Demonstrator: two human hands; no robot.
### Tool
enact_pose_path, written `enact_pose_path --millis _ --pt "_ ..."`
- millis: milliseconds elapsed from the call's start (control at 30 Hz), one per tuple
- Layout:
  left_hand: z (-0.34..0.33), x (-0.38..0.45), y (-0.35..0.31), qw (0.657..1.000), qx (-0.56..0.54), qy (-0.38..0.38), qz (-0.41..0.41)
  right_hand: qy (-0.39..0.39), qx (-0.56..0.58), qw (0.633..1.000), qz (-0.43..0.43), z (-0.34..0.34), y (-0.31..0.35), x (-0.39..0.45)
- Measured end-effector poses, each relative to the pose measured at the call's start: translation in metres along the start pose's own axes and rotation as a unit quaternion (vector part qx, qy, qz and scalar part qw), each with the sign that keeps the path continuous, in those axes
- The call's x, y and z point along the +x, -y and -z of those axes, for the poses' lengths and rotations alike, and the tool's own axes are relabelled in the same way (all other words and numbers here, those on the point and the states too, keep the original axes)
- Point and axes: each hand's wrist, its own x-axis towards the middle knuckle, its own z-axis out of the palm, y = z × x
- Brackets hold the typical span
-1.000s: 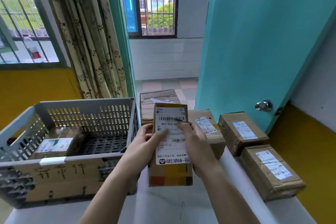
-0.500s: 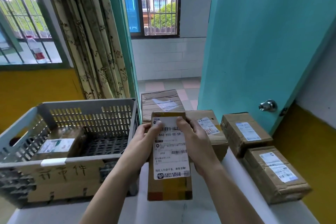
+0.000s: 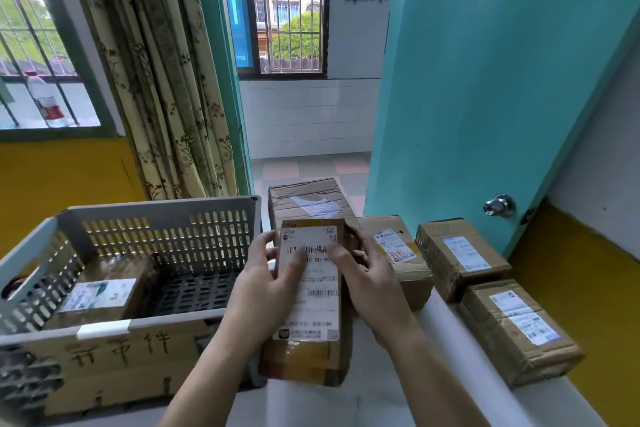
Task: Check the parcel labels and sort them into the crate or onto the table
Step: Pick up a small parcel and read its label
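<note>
Cardboard parcel (image 3: 304, 354) | left hand (image 3: 266, 291) fingers curled round it | right hand (image 3: 374, 284) fingers grip its right edge

Bench (image 3: 450, 340): white top, running along the yellow wall. Left end: grey slotted crate (image 3: 156, 215), a cardboard sign with handwriting on its near wall. Far middle: tall taped box (image 3: 304, 198). Just right of it: labelled box (image 3: 408, 274). Right side, in a row toward the near edge: two labelled boxes, far (image 3: 460, 256) and near (image 3: 519, 333), lying close together, labels facing up.
</note>
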Motion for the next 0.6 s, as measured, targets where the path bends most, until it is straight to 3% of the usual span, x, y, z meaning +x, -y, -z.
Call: enact_pose_path --millis 133,333,500,600 --pt "-0.005 -0.003 0.007 0.996 0.036 -0.013 -0.086 -0.018 -0.079 0.996 0.022 -0.007 0.004 -0.004" --pt "-0.003 0.001 0.003 0.999 0.004 0.006 -0.035 -0.108 -0.057 0.992 0.008 0.001 -0.001 0.0" --pt "-0.005 0.006 0.001 0.999 0.039 0.014 0.019 -0.128 -0.054 0.99 0.029 -0.003 -0.005 0.001" --pt "-0.005 0.012 0.004 1.0 -0.008 0.011 0.023 -0.114 -0.013 0.993 0.02 -0.002 -0.004 0.003"
